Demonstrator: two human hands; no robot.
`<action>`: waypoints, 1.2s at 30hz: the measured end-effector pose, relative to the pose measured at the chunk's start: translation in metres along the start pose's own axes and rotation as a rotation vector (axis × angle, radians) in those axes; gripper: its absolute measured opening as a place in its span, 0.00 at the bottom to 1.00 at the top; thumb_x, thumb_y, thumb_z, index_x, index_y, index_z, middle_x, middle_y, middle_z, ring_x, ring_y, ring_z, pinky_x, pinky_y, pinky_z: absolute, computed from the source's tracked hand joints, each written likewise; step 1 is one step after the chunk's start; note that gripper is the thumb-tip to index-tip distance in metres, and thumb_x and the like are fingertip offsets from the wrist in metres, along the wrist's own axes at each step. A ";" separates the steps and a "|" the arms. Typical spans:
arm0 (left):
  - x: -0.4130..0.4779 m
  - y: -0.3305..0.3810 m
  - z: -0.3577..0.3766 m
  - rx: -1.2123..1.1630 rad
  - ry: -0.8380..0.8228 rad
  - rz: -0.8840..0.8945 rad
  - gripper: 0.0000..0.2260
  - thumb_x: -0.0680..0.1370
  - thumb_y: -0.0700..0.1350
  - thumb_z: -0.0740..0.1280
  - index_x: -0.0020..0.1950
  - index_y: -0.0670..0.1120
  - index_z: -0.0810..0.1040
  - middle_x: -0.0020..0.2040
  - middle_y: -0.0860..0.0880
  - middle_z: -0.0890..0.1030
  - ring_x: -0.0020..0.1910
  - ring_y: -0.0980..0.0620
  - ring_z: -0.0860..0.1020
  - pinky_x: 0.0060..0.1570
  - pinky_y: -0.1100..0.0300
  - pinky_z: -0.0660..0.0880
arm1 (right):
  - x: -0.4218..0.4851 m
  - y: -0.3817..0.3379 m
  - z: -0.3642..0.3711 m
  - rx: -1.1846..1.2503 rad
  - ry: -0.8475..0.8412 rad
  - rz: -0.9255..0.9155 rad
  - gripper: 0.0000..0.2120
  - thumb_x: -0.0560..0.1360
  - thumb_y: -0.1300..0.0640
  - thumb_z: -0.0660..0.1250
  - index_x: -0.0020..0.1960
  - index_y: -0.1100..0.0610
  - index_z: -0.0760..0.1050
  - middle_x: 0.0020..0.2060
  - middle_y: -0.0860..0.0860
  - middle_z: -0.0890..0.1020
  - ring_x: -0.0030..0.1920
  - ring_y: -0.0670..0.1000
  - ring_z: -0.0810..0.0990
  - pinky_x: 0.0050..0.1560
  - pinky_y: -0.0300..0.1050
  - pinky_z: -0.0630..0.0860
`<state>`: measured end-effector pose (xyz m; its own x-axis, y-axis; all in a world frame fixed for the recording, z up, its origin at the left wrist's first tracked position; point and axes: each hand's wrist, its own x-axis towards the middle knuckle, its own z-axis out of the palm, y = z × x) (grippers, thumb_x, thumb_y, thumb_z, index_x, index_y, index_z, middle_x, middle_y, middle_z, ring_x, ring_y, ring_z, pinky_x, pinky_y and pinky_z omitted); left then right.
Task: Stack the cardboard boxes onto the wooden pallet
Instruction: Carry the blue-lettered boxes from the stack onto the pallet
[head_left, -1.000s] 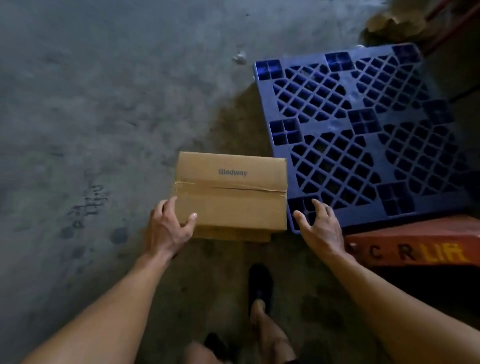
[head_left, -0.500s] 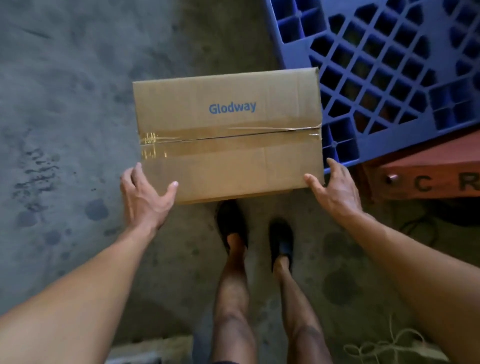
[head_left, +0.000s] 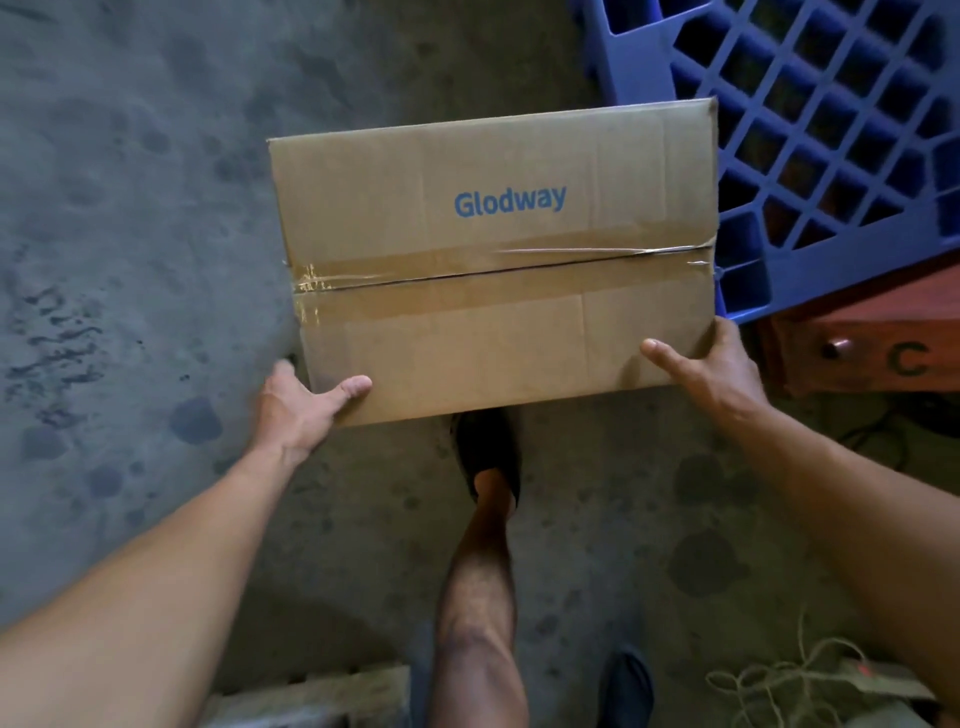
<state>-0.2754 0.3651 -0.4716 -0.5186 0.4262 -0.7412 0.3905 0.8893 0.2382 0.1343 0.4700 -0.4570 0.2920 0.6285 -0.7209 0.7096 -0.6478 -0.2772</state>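
Note:
A brown cardboard box (head_left: 493, 260) printed "Glodway", taped shut along its top seam, is held up off the concrete floor in front of me. My left hand (head_left: 301, 410) grips its near left corner, thumb on the top face. My right hand (head_left: 711, 369) grips the near right corner, thumb on top as well. A pale wooden piece (head_left: 311, 696), perhaps a pallet edge, shows at the bottom of the view behind my legs.
A blue plastic grid pallet (head_left: 810, 119) lies at the upper right, resting on a red pallet jack (head_left: 862, 343) marked "C". Tangled twine (head_left: 779, 680) lies on the floor at the lower right. My feet stand below the box on stained concrete.
Both hands closed on the box and lifted it from the floor beside the blue pallet. It now sits higher and nearer the camera, and my view has tilted down.

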 end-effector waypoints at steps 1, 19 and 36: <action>-0.002 0.000 0.002 -0.062 -0.018 -0.009 0.32 0.68 0.60 0.77 0.63 0.41 0.75 0.63 0.40 0.79 0.53 0.44 0.77 0.48 0.57 0.73 | -0.003 -0.002 -0.003 0.036 0.001 -0.005 0.41 0.70 0.36 0.73 0.75 0.48 0.60 0.70 0.54 0.73 0.68 0.58 0.73 0.63 0.56 0.71; -0.168 0.023 -0.100 -0.976 0.091 0.076 0.53 0.58 0.62 0.80 0.78 0.51 0.61 0.68 0.53 0.75 0.62 0.54 0.75 0.67 0.48 0.69 | -0.127 -0.067 -0.128 0.591 0.002 -0.260 0.26 0.69 0.41 0.75 0.61 0.46 0.68 0.57 0.53 0.77 0.50 0.56 0.82 0.41 0.55 0.82; -0.598 -0.112 -0.072 -1.325 0.526 0.419 0.41 0.61 0.57 0.79 0.73 0.64 0.68 0.65 0.53 0.80 0.59 0.48 0.81 0.66 0.34 0.69 | -0.370 0.039 -0.282 0.598 -0.453 -0.723 0.37 0.65 0.44 0.80 0.70 0.38 0.69 0.60 0.53 0.78 0.53 0.58 0.84 0.33 0.48 0.83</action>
<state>-0.0638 0.0220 -0.0096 -0.8679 0.4360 -0.2380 -0.2328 0.0663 0.9703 0.2347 0.3333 -0.0222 -0.4319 0.8114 -0.3937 0.1493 -0.3662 -0.9185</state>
